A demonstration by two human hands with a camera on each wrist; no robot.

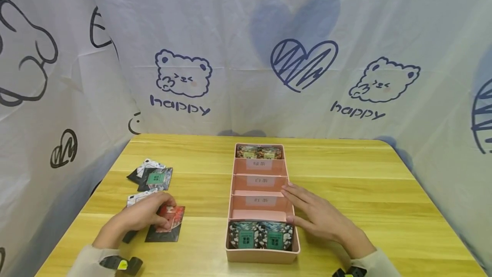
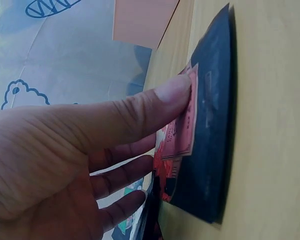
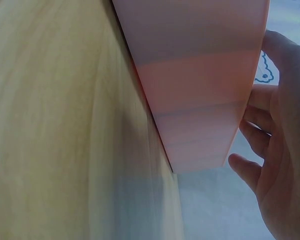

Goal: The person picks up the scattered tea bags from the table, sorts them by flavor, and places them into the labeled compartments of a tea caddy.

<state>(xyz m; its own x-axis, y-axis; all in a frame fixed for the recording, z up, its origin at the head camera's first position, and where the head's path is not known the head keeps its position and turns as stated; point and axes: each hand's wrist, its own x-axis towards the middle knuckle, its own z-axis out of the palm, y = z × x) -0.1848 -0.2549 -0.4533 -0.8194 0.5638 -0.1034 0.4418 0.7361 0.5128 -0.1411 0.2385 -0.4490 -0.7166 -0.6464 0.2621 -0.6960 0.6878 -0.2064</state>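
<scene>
My left hand (image 1: 144,213) is at a red and black tea packet (image 1: 165,235) on the table's left side. In the left wrist view, its thumb presses the pink label of that packet (image 2: 210,125), with the other fingers bent toward the far edge. The index fingertip is hidden there. My right hand (image 1: 320,217) rests its loosely extended fingers along the right rim of a long pink divided box (image 1: 265,256). The right wrist view shows these fingers (image 3: 257,122) at the top edge of the box's outer wall.
Other tea packets (image 1: 156,178), black with green labels or silvery, lie behind and beneath the left hand. Green-labelled packets (image 1: 261,236) fill the box's front compartment, and brown-patterned ones (image 1: 258,153) its rear one. Labelled dividers (image 1: 260,201) stand between. A printed cloth (image 1: 238,54) hangs behind the table.
</scene>
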